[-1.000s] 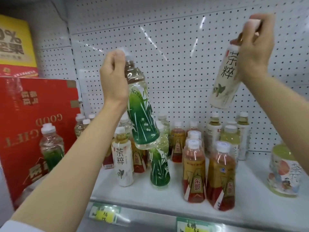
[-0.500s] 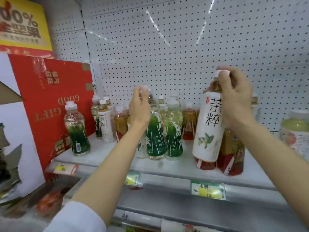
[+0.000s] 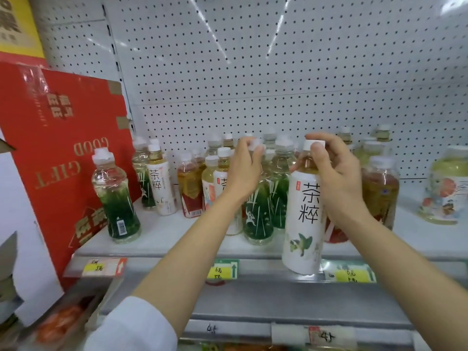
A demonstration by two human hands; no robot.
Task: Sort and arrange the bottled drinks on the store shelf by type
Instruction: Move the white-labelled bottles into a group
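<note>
White-labelled bottle point(image 3: 305, 219) hangs upright from your right hand point(image 3: 334, 178), grip pinching its neck, before the shelf point(image 3: 177, 247); matching bottle point(image 3: 160, 188) stands far left.

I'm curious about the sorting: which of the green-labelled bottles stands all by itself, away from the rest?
The green-labelled bottle at the far left of the shelf, beside the red gift box. It stands alone with bare shelf around it; the other green ones sit packed among the bottles.

A big red gift box point(image 3: 58, 138) leans at the shelf's left end under a yellow sign point(image 3: 15, 24), white pegboard point(image 3: 253, 59) runs behind, and yellow price tags point(image 3: 103, 267) line the front edge.
</note>
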